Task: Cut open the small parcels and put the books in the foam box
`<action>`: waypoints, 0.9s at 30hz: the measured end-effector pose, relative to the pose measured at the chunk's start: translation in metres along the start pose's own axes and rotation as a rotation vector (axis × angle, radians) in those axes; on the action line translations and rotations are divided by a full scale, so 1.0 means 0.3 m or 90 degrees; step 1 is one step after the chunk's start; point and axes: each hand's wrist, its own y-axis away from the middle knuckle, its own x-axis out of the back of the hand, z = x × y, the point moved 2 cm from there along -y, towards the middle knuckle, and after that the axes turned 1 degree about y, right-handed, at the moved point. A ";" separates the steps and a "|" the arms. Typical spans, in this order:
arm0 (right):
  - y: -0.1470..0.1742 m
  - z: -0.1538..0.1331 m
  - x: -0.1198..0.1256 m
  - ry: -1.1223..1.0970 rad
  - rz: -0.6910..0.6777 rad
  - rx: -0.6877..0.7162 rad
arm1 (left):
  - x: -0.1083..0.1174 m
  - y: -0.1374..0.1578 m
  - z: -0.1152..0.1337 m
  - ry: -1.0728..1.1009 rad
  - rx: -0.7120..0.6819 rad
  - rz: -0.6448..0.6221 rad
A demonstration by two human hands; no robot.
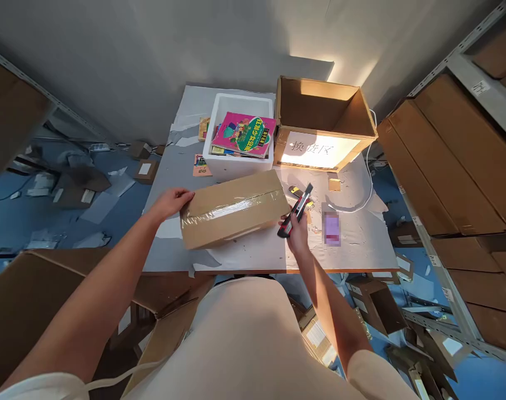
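Note:
A long cardboard box [236, 222] sealed with clear tape along its top lies at a slant near the front of the table. My left hand [172, 203] grips its left end, thumb and fingers closed at the upper corner. In my right hand [298, 230] is a red and black utility knife [295, 212], pointing up and away, beside the box's right end. Whether its blade is out I cannot tell. Partly under the knife lies a yellow and black item [295, 191].
Behind the box stand a white foam bin [232, 166] holding books [244, 133] and an open carton [284, 151] with a paper sign. A purple blurred item [332, 229] and a white cable [368, 172] lie at right. Shelves of cartons [457, 161] flank the table [361, 253].

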 end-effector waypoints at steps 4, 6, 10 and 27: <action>-0.159 -0.014 -0.094 0.026 -0.071 0.054 | -0.073 0.277 -0.077 0.236 0.081 0.022; -0.191 0.004 -0.155 0.043 -0.104 0.044 | -0.140 0.406 -0.097 0.284 0.128 0.065; -0.162 0.047 -0.241 0.096 -0.137 0.018 | -0.274 0.547 -0.101 0.348 0.135 0.061; 0.513 0.038 0.052 -0.066 -0.025 -0.393 | -0.087 -0.059 0.183 0.045 -0.274 0.125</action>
